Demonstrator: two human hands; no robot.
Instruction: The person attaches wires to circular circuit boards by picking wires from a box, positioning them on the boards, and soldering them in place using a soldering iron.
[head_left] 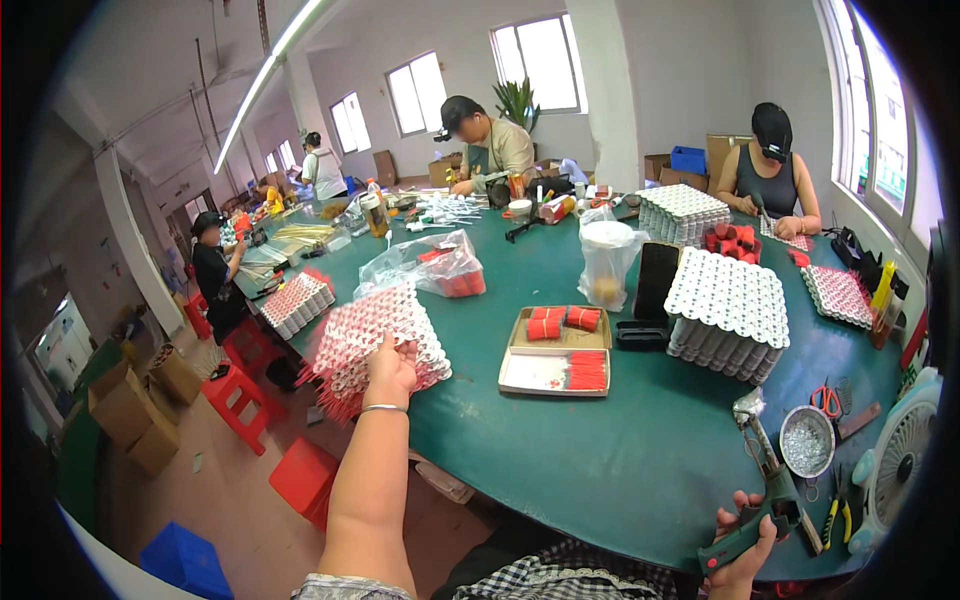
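Note:
My left hand reaches out over the table's left edge, its fingers curled on a white lattice panel filled with thin red sticks. The panel lies tilted on a pile of similar ones, with red ends sticking out at the left. Low at the right, my right hand is wrapped round the handle of a green gun-shaped tool with a long metal front. Between the hands, a shallow cardboard box holds loose red sticks and red bundles.
Tall stacks of white lattice panels stand to the right. Near my right hand are a metal bowl, red scissors, yellow-handled pliers and a fan. Several co-workers sit or stand around the green table. Red stools stand left.

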